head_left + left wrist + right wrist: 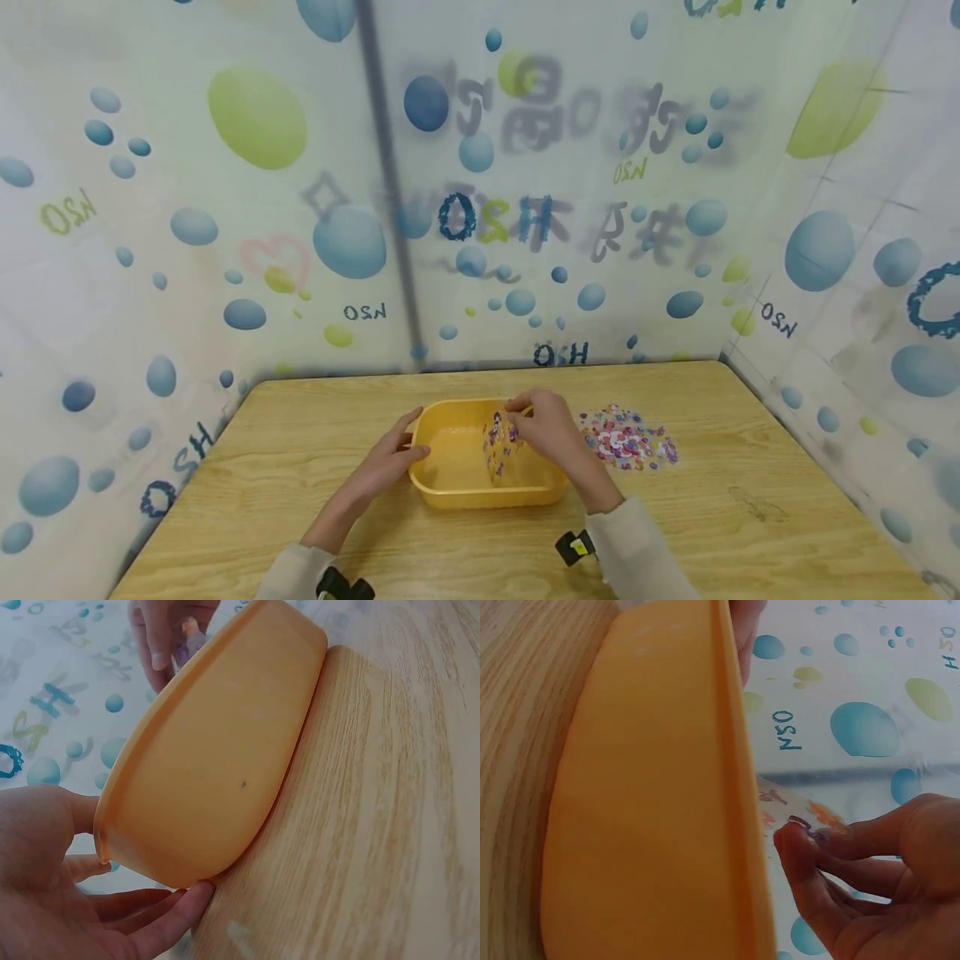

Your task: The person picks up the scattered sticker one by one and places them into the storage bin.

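Observation:
A yellow plastic basin rests on the table, and my left hand grips its left end, thumb over the rim and fingers along the outer wall. Above the basin's right half, my right hand pinches the top of a clear sheet between thumb and fingertips. Small colourful pictures cover this sheet, which stands upright within the basin. In the right wrist view, the clear sheet shows only its upper corner at the fingertips; the basin wall hides the rest.
A spread of small colourful flat pieces lies on the wooden table just right of the basin. Behind the table hangs a white curtain with blue and green dots, and its side panels border the table left and right.

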The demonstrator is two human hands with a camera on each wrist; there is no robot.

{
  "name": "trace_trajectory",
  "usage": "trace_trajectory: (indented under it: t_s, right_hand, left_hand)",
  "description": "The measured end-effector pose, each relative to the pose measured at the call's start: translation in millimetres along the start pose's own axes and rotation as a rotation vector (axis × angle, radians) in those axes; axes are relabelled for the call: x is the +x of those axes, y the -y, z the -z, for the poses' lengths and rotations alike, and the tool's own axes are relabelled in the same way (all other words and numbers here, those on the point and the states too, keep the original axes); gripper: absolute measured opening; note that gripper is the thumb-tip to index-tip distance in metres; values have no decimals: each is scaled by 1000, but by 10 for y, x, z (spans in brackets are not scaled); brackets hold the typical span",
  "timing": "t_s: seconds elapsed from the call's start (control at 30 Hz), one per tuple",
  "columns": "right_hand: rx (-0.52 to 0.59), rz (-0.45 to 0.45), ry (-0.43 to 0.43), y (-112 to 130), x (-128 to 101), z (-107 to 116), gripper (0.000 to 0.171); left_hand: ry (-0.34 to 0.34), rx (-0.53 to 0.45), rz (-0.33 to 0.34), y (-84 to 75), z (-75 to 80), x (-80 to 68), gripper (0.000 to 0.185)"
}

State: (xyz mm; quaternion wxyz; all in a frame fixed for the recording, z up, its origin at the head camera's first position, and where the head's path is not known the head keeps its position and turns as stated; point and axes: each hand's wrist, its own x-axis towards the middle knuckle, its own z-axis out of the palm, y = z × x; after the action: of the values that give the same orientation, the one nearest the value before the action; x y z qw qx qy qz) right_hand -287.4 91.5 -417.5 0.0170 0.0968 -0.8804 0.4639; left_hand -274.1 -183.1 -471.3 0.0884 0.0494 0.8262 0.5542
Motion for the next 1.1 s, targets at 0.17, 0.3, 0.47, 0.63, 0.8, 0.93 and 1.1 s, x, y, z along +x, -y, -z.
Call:
trace_trajectory:
  t_s: [0.17,0.3,0.47,0.63,0.8,0.93,1.1]
  right_hand:
    - [-67,-33,58,-37,-8,-29,23]
    - [-111,-59,107,-55,-9,-45,28]
    - [-120,-68,140,-69,-2,-80,30]
    - [-111,-54,146,-75,-20,-128,32]
    - [-83,-61,182,-85,-45,-185,27]
    - [-43,-96,215,-93,-65,-229,19]
    - [-64,-108,219,-98,-78,-257,15]
  left_hand:
    - [-6,-4,13,6,-1,15,68]
    - [5,-7,8,0,-1,19,68]
    - [5,-12,-3,-2,-5,0,69]
    - [-5,2,0,-2,-10,-5,68]
    - [-12,5,11,-7,-10,5,68]
    - [-15,16,16,-8,-8,-1,67]
    - [-30,14,28,0,-15,-7,66]
